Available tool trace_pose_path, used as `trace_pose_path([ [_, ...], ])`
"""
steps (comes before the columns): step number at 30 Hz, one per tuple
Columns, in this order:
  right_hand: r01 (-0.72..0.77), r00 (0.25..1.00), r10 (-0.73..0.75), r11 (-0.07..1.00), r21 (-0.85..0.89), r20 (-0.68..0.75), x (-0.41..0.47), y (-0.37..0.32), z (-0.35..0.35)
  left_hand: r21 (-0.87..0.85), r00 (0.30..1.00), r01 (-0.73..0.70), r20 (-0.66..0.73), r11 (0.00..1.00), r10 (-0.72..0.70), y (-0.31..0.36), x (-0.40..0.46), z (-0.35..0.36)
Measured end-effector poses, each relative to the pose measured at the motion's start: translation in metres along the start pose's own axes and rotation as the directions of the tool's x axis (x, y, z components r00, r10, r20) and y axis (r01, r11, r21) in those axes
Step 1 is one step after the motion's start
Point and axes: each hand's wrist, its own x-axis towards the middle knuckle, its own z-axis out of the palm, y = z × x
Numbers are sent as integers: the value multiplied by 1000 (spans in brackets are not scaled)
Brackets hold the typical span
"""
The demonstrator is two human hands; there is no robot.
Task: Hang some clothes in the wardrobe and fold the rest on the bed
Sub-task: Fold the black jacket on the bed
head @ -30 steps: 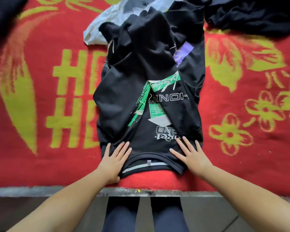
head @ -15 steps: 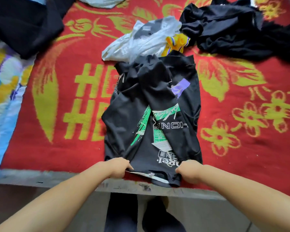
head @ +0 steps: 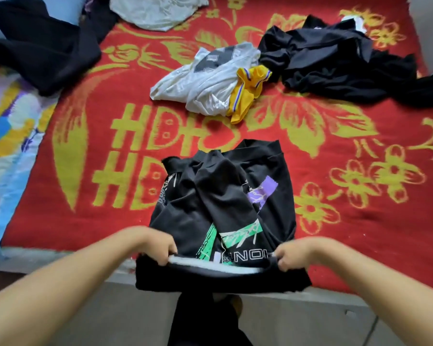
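Black printed tee (head: 223,211) sits at near edge of the bed (head: 85,221), roughly mid-width, sleeves already tucked in over the body. Both hands are on the neck-end edge, which is lifted clear of the blanket, w/ a short flap hanging over the bed's near edge.

Left hand (head: 158,248): fingers curled over, pinching the edge at its left end. Right hand (head: 289,255): same pinch at the right end. Neither is slack; fabric is pulled fairly taut between them, white inner neck tape showing. Two-corner hold makes sense: keeps the edge straight so the fold lands square instead of bunching.

My read: mid-fold, lengthwise halving step. Next move prob carries that edge toward the far hem. Risk: tucked sleeves are loose and lumpy, could slide out when the layer goes over.

Rest still unfolded. White jersey w/ yellow garment (head: 210,78) touching it, bed center-far. Black heap (head: 335,61) toward far right corner. Dark garment (head: 43,48) at far left. Pale cloth (head: 158,11) at far edge. So task is early, imo.
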Motion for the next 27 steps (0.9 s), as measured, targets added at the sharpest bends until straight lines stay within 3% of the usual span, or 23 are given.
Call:
trace_pose_path([
  [2,-18,985,29,998,67,-172,-5,10,-48,-46,986,0,-168,999,-8,-14,-1,-45],
  [5,-53,945,54,999,11,-321,-2,18,-116,-241,943,-46,-331,969,-38,-29,3,-111],
  [8,-109,852,86,994,-15,-516,16,20,-173,-272,846,-77,-527,959,-82,-39,24,-162],
  [10,-182,706,202,978,102,-679,36,24,-202,-309,721,-102,-678,946,-143,-50,45,-191],
  [13,-256,399,351,930,265,-847,71,23,-219,-423,497,-192,-820,886,-284,-69,75,-212],
  [14,-271,340,367,920,283,-866,82,21,-217,-466,454,-230,-828,855,-329,-74,82,-212],
  [15,-276,326,362,920,278,-873,91,18,-211,-499,421,-252,-828,829,-370,-78,89,-207],
  [16,-273,363,335,930,245,-869,100,13,-202,-532,402,-257,-818,807,-412,-83,96,-197],
  [18,-252,517,225,962,104,-826,116,6,-178,-619,405,-223,-761,753,-506,-94,111,-168],
  [21,-237,733,216,970,55,-645,136,8,-153,-800,513,-222,-582,558,-631,-112,125,-131],
  [24,-245,796,277,960,133,-539,147,15,-152,-868,645,-407,-494,285,-583,-116,129,-123],
  [25,-250,801,288,958,143,-524,148,14,-154,-845,672,-447,-534,294,-513,-115,129,-121],
  [27,-270,803,311,950,155,-509,150,9,-158,-717,694,-464,-659,520,-289,-111,125,-118],
])
